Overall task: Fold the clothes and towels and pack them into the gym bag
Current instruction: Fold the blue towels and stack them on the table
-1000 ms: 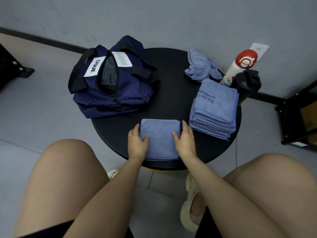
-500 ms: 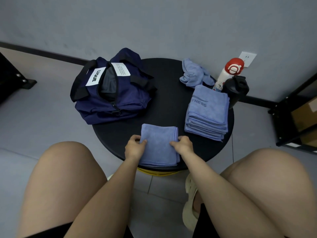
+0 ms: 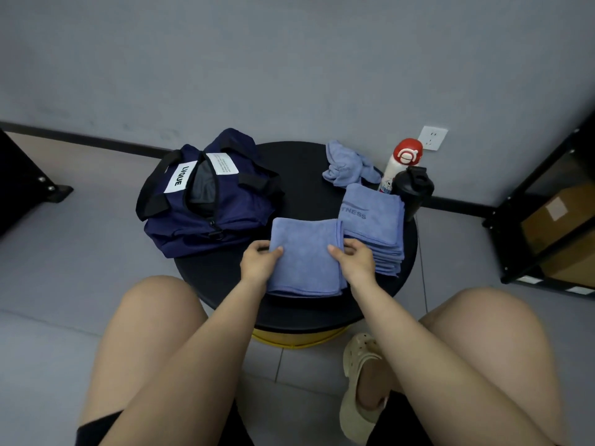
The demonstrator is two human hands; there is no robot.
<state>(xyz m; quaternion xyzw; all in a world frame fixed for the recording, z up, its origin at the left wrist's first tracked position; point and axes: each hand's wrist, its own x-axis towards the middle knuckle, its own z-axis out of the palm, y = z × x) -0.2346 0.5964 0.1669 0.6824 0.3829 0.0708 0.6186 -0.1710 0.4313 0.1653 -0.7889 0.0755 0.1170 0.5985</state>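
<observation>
- Two hands, left hand [image 3: 257,263] and right hand [image 3: 355,262], are gripping one folded towel [image 3: 306,255], fingers pinching its side edges, over the worktop [image 3: 302,191].
- One bag [image 3: 206,201] is lying open, far left.
- One towel stack [image 3: 375,226] and one crumpled towel [image 3: 347,167] are lying right.
- Two bottles [image 3: 404,162] are standing behind.

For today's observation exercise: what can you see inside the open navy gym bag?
Through the open zip of the gym bag only grey lining or fabric shows. The bag's walls hide the rest, so packed items cannot be confirmed.

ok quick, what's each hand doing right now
Left hand: closed on the left edge of the folded blue towel.
Right hand: closed on the same towel's right edge.
</observation>
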